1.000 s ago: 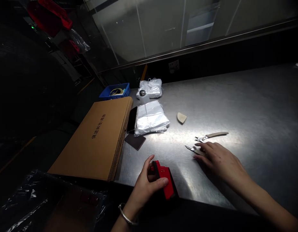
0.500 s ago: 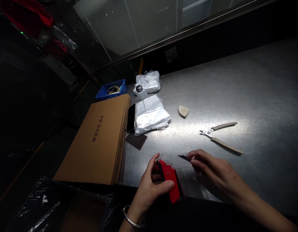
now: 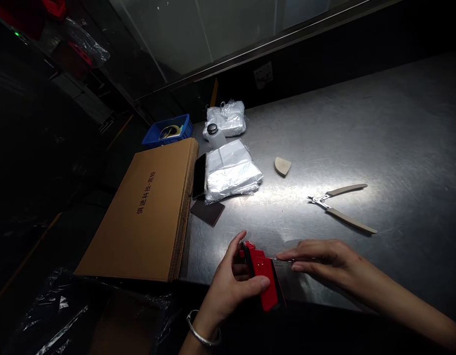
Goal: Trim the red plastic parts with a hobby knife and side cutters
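Observation:
My left hand point(image 3: 225, 291), with a bangle at the wrist, is closed round a red plastic part point(image 3: 264, 268) with black side faces. Its thumb presses on the red face while the index finger reaches up past the top end. At the part's right side, my right hand point(image 3: 333, 259) pinches a thin pointed blade point(image 3: 274, 259), seen almost edge-on. The blade's tip is close to the red part; whether it touches cannot be made out. Beyond the right hand lie nippers point(image 3: 326, 199) with beige handles, jaws apart. A pale quarter-round block point(image 3: 283, 166) lies farther back.
Flat cardboard boxes point(image 3: 139, 212) are stacked at the left of the metal table point(image 3: 398, 133). Beside them are a dark phone-like slab point(image 3: 199, 176), a dark flat square point(image 3: 209, 213), clear plastic bags point(image 3: 231, 167), a pump bottle point(image 3: 215, 137) and a blue bin point(image 3: 150, 135).
My right hand has turned and moved left, bringing the blade from apart to beside the red part. My left hand keeps its grip. The whole view has shifted slightly.

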`<state>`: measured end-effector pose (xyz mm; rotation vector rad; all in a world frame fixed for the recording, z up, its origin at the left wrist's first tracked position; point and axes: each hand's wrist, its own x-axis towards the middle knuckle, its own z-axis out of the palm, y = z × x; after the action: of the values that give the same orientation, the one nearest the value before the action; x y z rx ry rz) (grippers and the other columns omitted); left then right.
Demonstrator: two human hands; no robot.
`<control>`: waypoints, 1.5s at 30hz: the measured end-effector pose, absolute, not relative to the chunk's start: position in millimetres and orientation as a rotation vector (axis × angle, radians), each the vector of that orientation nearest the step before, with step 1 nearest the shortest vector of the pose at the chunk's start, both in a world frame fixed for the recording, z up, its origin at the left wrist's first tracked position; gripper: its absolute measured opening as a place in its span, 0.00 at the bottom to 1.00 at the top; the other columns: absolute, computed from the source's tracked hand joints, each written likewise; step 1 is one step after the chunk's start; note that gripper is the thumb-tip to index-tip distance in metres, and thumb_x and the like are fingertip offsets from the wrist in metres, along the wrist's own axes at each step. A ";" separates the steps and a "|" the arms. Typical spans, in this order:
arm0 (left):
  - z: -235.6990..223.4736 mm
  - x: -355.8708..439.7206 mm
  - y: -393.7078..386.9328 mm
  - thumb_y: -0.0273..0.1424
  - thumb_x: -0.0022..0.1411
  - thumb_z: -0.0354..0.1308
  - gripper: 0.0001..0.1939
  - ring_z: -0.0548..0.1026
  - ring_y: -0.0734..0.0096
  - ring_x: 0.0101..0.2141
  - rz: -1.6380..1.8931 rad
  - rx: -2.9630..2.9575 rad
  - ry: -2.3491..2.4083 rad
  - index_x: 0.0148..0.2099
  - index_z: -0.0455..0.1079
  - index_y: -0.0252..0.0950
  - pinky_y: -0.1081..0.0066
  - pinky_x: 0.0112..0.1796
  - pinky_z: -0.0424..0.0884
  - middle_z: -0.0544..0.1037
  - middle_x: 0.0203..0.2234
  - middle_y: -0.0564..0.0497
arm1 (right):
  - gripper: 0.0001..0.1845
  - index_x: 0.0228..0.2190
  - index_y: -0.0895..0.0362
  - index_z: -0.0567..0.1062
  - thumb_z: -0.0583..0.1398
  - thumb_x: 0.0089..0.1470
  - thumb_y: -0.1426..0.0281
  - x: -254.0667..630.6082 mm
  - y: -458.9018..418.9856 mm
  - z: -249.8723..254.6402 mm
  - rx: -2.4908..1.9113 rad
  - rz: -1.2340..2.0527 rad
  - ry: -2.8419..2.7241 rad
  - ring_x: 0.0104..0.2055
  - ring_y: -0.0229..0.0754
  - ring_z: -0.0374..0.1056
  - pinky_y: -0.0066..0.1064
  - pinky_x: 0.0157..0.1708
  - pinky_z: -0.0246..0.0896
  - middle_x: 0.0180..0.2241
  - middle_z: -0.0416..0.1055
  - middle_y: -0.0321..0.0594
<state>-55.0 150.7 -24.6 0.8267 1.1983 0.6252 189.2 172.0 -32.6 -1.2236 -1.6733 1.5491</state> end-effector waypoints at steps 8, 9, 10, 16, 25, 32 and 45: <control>-22.3 -55.6 150.3 0.36 0.47 0.75 0.53 0.76 0.52 0.50 0.622 0.827 1.201 0.70 0.51 0.41 0.60 0.49 0.72 0.67 0.62 0.39 | 0.12 0.41 0.44 0.84 0.64 0.58 0.58 193.3 178.1 -25.2 -1.223 1.492 -1.800 0.37 0.45 0.77 0.34 0.37 0.71 0.35 0.82 0.36; -22.0 -55.7 150.4 0.36 0.47 0.75 0.53 0.76 0.51 0.50 0.620 0.827 1.203 0.70 0.51 0.41 0.60 0.49 0.72 0.67 0.62 0.39 | 0.11 0.41 0.44 0.84 0.64 0.58 0.59 193.9 179.0 -24.3 -1.219 1.462 -1.829 0.36 0.45 0.77 0.34 0.37 0.71 0.35 0.82 0.36; -21.9 -55.7 150.7 0.36 0.47 0.74 0.53 0.76 0.51 0.50 0.618 0.825 1.203 0.70 0.51 0.41 0.60 0.49 0.72 0.67 0.62 0.39 | 0.11 0.41 0.44 0.84 0.63 0.58 0.59 194.4 179.6 -23.9 -1.215 1.428 -1.854 0.36 0.45 0.77 0.34 0.36 0.70 0.34 0.82 0.36; -22.4 -56.5 151.0 0.35 0.48 0.74 0.52 0.75 0.51 0.51 0.611 0.833 1.206 0.70 0.52 0.42 0.59 0.50 0.72 0.66 0.62 0.40 | 0.11 0.41 0.41 0.83 0.62 0.59 0.57 193.9 178.0 -25.7 -1.240 1.244 -1.941 0.31 0.43 0.75 0.33 0.31 0.68 0.29 0.80 0.34; -25.0 -57.9 152.1 0.37 0.46 0.75 0.57 0.76 0.50 0.50 0.608 0.830 1.215 0.71 0.47 0.45 0.58 0.49 0.72 0.59 0.66 0.38 | 0.15 0.46 0.41 0.81 0.58 0.62 0.66 189.4 157.2 -22.5 -1.352 0.812 -1.912 0.34 0.42 0.76 0.30 0.29 0.69 0.35 0.80 0.36; -23.2 -56.5 154.7 0.36 0.47 0.74 0.54 0.75 0.50 0.52 0.593 0.857 1.209 0.70 0.49 0.42 0.59 0.49 0.71 0.61 0.65 0.37 | 0.12 0.44 0.42 0.82 0.61 0.60 0.61 192.2 161.0 -21.7 -1.272 1.265 -1.830 0.35 0.44 0.77 0.34 0.35 0.72 0.33 0.81 0.35; -25.5 -58.2 154.0 0.35 0.47 0.75 0.54 0.74 0.50 0.52 0.608 0.842 1.189 0.70 0.49 0.43 0.59 0.50 0.71 0.60 0.65 0.38 | 0.12 0.44 0.43 0.82 0.61 0.61 0.62 192.3 168.0 -23.6 -1.209 1.153 -1.922 0.34 0.42 0.76 0.30 0.33 0.70 0.32 0.81 0.35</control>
<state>-58.2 154.0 -25.5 0.8423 1.1893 0.6077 192.3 168.0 -23.6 -1.2089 -1.9219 1.1525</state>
